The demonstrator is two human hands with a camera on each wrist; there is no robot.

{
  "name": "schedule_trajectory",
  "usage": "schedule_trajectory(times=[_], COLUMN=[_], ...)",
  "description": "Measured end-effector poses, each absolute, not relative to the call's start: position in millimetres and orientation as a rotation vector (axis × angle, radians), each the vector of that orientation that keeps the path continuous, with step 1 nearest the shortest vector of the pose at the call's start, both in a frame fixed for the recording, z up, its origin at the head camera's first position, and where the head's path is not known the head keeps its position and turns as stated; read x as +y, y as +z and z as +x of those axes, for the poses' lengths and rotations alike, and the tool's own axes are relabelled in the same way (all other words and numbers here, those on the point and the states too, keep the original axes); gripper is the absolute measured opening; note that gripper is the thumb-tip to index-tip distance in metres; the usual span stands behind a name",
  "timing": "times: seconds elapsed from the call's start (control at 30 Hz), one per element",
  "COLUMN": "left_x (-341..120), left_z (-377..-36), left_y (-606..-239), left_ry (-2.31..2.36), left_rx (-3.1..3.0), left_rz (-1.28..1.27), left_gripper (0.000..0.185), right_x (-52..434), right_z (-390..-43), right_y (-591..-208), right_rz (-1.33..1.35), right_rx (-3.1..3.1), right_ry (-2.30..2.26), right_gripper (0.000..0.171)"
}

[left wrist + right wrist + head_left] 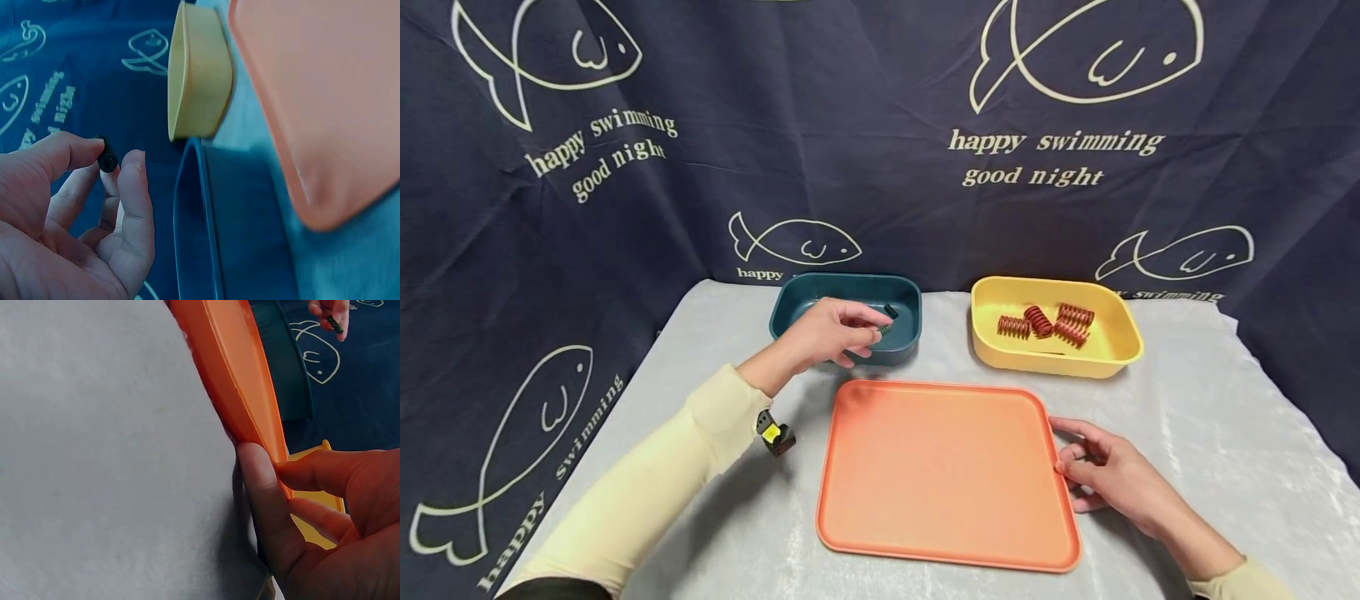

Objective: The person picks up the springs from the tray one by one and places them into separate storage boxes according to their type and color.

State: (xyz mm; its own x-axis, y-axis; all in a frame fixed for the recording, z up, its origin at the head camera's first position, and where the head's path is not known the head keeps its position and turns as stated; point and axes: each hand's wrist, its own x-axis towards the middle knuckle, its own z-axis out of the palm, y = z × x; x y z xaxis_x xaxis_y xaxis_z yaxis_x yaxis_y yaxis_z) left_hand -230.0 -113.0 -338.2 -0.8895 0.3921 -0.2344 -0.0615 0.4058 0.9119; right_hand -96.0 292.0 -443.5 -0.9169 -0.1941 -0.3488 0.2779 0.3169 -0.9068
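My left hand (842, 329) hovers over the dark teal tray (850, 287) and pinches a small dark green spring (885, 330) between thumb and fingers; the left wrist view shows the spring (107, 156) end-on at the fingertips (132, 164). Another dark spring (891, 312) lies inside that tray. My right hand (1093, 468) rests at the right edge of the empty orange tray (940, 475), its thumb (259, 487) and a finger touching the rim (250, 394). The yellow tray (1105, 354) holds several red springs (1047, 323).
The trays sit on a grey cloth (1210, 417) over the table. A dark blue fish-print curtain (880, 125) hangs behind and to both sides. A wrist-worn camera (775, 434) hangs under my left sleeve.
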Motion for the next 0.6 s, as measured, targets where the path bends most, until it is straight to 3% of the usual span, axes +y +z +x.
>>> schedule_trajectory(times=[0.33,0.6], left_x=[-131,-148], left_z=[-261,-288], left_y=[-342,-348], left_ry=[1.457,1.423], left_rx=[2.303,2.304], left_rz=[0.132,0.154], left_gripper=[0.030,0.037], right_x=[293,292], right_z=[-95,-95], right_y=[-445,-445], right_rz=[0.068,0.089], right_rx=[2.186,2.181], right_ry=[-1.644,-1.643], right_gripper=[0.067,0.067])
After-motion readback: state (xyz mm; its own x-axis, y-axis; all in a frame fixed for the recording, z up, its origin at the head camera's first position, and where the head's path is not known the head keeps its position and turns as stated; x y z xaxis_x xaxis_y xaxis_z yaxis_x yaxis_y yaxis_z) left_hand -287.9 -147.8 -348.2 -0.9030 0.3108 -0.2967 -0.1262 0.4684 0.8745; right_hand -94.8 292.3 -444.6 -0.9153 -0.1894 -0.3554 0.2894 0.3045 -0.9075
